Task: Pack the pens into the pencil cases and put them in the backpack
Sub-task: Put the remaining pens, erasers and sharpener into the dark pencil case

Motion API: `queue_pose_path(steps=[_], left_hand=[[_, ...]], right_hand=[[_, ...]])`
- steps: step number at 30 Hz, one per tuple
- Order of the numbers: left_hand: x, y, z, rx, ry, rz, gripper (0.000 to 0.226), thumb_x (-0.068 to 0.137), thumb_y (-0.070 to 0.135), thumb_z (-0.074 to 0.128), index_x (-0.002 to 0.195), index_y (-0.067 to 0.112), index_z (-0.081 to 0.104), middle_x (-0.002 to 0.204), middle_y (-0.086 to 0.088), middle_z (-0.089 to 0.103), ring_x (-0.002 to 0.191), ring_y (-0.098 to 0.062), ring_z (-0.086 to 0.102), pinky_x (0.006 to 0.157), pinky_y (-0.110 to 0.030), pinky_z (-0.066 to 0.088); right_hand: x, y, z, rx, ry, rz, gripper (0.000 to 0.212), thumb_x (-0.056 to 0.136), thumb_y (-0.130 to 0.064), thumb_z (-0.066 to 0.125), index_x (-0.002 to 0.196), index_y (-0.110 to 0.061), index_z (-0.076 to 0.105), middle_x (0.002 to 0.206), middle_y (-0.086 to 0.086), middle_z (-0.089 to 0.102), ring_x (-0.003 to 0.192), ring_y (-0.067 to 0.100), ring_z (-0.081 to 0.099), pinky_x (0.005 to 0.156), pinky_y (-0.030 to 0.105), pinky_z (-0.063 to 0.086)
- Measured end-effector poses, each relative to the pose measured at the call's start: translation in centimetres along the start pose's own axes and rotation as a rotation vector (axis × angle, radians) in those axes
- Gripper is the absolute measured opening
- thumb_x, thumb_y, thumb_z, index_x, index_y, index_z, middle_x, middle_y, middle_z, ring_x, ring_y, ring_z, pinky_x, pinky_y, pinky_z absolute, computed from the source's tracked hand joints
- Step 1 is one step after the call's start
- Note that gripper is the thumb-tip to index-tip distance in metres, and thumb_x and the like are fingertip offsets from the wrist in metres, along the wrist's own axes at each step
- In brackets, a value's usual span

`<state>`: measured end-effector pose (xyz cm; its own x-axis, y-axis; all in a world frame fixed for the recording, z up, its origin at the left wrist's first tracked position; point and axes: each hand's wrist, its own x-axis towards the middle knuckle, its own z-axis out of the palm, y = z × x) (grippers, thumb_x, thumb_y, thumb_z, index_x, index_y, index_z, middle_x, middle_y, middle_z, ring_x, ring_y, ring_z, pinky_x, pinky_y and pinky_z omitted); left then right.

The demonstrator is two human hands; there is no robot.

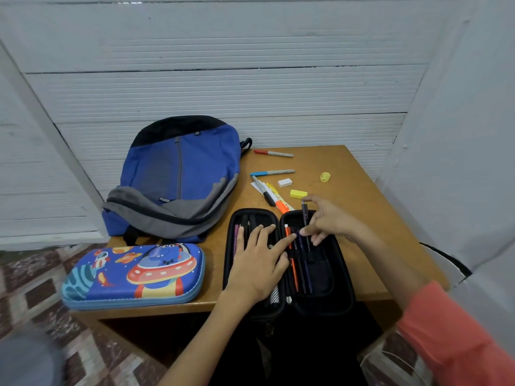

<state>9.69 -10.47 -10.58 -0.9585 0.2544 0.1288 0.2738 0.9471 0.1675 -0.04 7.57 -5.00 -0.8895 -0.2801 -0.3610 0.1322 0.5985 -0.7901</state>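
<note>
One backpack point(178, 174), two pencil cases point(133, 274) point(323, 280), two erasers point(284, 182) point(298, 193), one sharpener point(325, 177), two separate markers point(273, 153) point(271, 172) near the table's far edge, more overlapping, count unclear.

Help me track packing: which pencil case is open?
The black pencil case: it lies spread open with pens inside. The blue spaceship-print case to its left is closed.

Open black pencil case point(320, 303) holds pens point(294, 270); blue backpack point(181, 168) lies behind.
</note>
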Motion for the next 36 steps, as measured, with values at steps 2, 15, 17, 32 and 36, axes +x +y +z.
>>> queue_pose_path(steps=[2,15,17,32,36], left_hand=[[0.0,0.0,0.0,-0.001,-0.002,0.000,0.069,0.085,0.050,-0.004,0.149,0.047,0.021,0.156,-0.001,0.027,0.148,-0.020,0.013,0.119,-0.050,-0.009],[0.0,0.0,-0.1,0.004,-0.008,-0.004,0.069,0.084,0.051,-0.005,0.149,0.048,0.019,0.156,0.000,0.026,0.148,-0.019,0.013,0.120,-0.052,-0.006],[0.0,0.0,0.0,0.003,-0.009,-0.005,0.069,0.084,0.051,-0.005,0.149,0.048,0.018,0.156,0.000,0.026,0.148,-0.019,0.013,0.120,-0.052,-0.005],[0.0,0.0,0.3,-0.029,0.068,0.005,0.063,0.090,0.046,0.006,0.147,0.043,0.032,0.153,-0.004,0.035,0.146,-0.023,0.022,0.119,-0.053,-0.004],[0.0,0.0,0.4,-0.030,0.083,0.014,0.057,0.093,0.043,0.014,0.144,0.042,0.037,0.150,-0.006,0.040,0.144,-0.025,0.028,0.119,-0.055,0.001]], right_hand=[[0.0,0.1,0.0,-0.019,-0.008,0.000,0.085,0.077,0.000,0.076,0.145,-0.015,0.028,0.078,0.018,0.068,0.069,0.031,0.067,0.074,0.043,0.060],[0.5,1.3,0.4,-0.044,0.057,-0.061,0.022,0.091,-0.007,0.063,0.112,-0.001,0.060,0.066,0.013,0.066,0.051,0.017,0.064,0.059,0.029,0.059],[0.6,1.4,0.3,-0.056,0.047,-0.049,0.023,0.090,-0.006,0.065,0.111,-0.001,0.061,0.070,0.015,0.067,0.054,0.019,0.065,0.063,0.031,0.059],[5.8,-3.2,3.8,-0.568,0.535,-0.204,0.016,0.091,-0.023,0.058,0.104,-0.021,0.068,0.095,-0.001,0.068,0.086,0.018,0.062,0.060,0.026,0.038],[7.6,-3.2,4.9,-0.638,0.585,-0.173,0.020,0.096,-0.017,0.051,0.108,-0.016,0.068,0.105,0.005,0.068,0.095,0.024,0.062,0.065,0.030,0.042]])
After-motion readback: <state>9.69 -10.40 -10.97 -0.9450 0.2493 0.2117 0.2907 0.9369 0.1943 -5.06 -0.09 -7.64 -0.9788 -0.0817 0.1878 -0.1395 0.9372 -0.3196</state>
